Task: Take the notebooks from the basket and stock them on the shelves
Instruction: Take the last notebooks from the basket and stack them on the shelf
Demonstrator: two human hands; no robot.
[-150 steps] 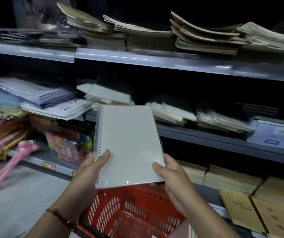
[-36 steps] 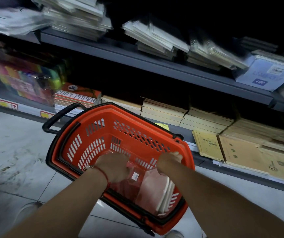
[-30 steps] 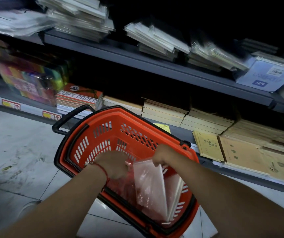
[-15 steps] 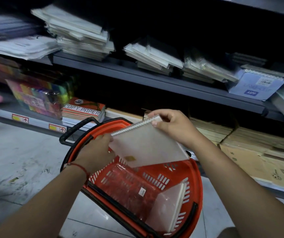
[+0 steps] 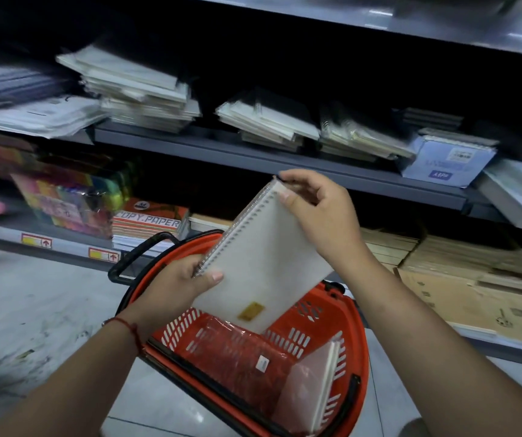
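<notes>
A white spiral notebook [image 5: 262, 263] with a small yellow sticker hangs tilted above the red basket [image 5: 359, 348]. My left hand [image 5: 180, 282] grips its lower spiral edge, thumb on the cover. My right hand [image 5: 319, 216] pinches its top corner. Inside the basket lie a clear-wrapped notebook [image 5: 237, 364] flat on the bottom and another notebook [image 5: 310, 395] leaning against the right wall. Stacks of notebooks [image 5: 139, 93] sit on the grey middle shelf [image 5: 253, 152] beyond.
More notebook piles [image 5: 269, 121] and a blue-covered pad [image 5: 445, 159] line the middle shelf. Copy-paper packs [image 5: 149, 222], coloured packets [image 5: 70, 197] and brown books [image 5: 474, 288] fill the bottom shelf. The basket's black handle [image 5: 139, 257] points left over the grey tiled floor [image 5: 32, 310].
Both hands went down into the basket and lifted out a white spiral notebook. In the last half second it rose higher and turned more upright.
</notes>
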